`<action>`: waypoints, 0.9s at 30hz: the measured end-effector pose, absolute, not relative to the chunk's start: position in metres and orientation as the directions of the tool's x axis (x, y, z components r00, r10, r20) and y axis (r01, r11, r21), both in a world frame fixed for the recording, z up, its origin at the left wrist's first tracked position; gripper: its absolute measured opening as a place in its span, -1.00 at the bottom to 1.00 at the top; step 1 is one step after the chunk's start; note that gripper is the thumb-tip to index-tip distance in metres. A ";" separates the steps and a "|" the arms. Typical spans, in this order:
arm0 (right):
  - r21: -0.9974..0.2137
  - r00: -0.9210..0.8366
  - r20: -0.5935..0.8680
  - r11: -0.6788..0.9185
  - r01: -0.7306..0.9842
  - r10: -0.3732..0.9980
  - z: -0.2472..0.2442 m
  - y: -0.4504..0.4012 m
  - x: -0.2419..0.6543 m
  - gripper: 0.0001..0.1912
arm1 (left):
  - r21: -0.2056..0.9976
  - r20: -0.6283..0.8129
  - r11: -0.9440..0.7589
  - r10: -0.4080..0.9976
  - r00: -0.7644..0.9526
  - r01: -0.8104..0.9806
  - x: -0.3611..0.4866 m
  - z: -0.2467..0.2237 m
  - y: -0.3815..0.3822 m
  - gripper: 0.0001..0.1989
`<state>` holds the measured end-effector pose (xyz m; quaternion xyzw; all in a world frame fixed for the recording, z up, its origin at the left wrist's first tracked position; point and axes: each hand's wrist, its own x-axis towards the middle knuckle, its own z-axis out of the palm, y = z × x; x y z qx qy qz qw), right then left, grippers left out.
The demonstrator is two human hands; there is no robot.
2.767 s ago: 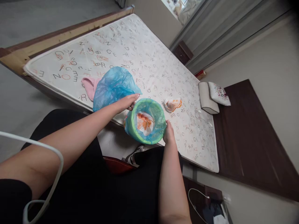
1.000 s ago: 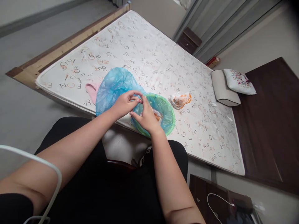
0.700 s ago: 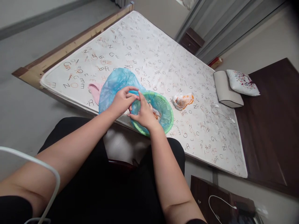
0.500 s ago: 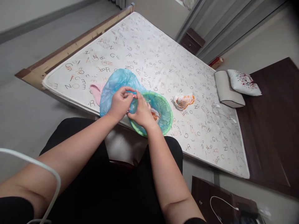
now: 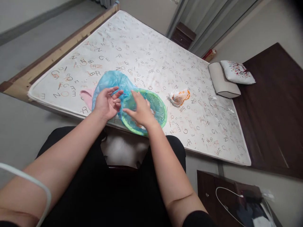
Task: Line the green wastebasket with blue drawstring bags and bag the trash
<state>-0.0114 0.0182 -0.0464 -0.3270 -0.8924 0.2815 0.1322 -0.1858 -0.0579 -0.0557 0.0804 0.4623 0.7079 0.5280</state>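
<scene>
Left hand (image 5: 109,102) and right hand (image 5: 140,111), together moments ago, now stand apart, both loosely spread. Blue plastic bag (image 5: 110,79) bulges at the left's twelve o'clock, pink cloth (image 5: 87,98) at nine; crumpled white-and-orange bag (image 5: 179,97) lies at the right's two. Mattress (image 5: 146,50) letters read "NO". Green basket (image 5: 164,110) sits beneath the right hand, extending toward three.

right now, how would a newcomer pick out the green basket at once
Find the letter-printed mattress, then its near edge, by the person's right hand. The green basket is there, lined in blue. Its round green rim sets it apart from the puffed blue plastic beside it and the crumpled white-and-orange bundle nearby.
</scene>
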 end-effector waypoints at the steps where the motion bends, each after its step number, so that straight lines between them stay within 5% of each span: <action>1: -0.619 -0.703 0.112 0.603 0.503 0.702 -0.043 0.032 0.001 -0.30 | 0.744 -0.346 -0.013 0.848 -0.401 -0.668 -0.183 -0.052 -0.059 -0.71; 5: -0.762 -0.215 0.174 0.270 0.589 0.961 -0.049 0.085 0.065 -0.54 | 0.808 -0.258 0.049 0.925 -0.278 -0.587 -0.163 -0.041 -0.061 -0.57; 9: -0.720 -0.118 -0.344 -0.182 0.669 0.931 -0.070 0.098 0.104 -0.59 | 0.933 -0.216 0.145 0.957 -0.192 -0.330 -0.142 -0.048 -0.058 -0.50; 11: -0.736 -0.219 -0.374 -0.145 0.662 0.901 -0.074 0.090 0.103 -0.61 | 0.974 -0.202 0.181 0.965 -0.165 -0.136 -0.132 -0.056 -0.056 -0.53; 17: -0.770 -0.375 -0.031 0.217 0.600 0.927 -0.056 0.059 0.074 -0.70 | 0.938 -0.156 0.220 0.958 -0.239 0.268 -0.106 -0.072 -0.047 -0.63; 23: -0.940 -0.601 -0.203 0.018 0.341 0.774 -0.046 0.040 0.069 -0.70 | 0.940 -0.006 0.069 0.983 -0.186 0.334 -0.094 -0.077 -0.036 -0.66; 27: -0.966 -0.603 -0.240 -0.123 0.229 0.761 -0.053 0.046 0.072 -0.72 | 0.882 -0.022 0.083 0.991 -0.134 0.465 -0.091 -0.074 -0.035 -0.63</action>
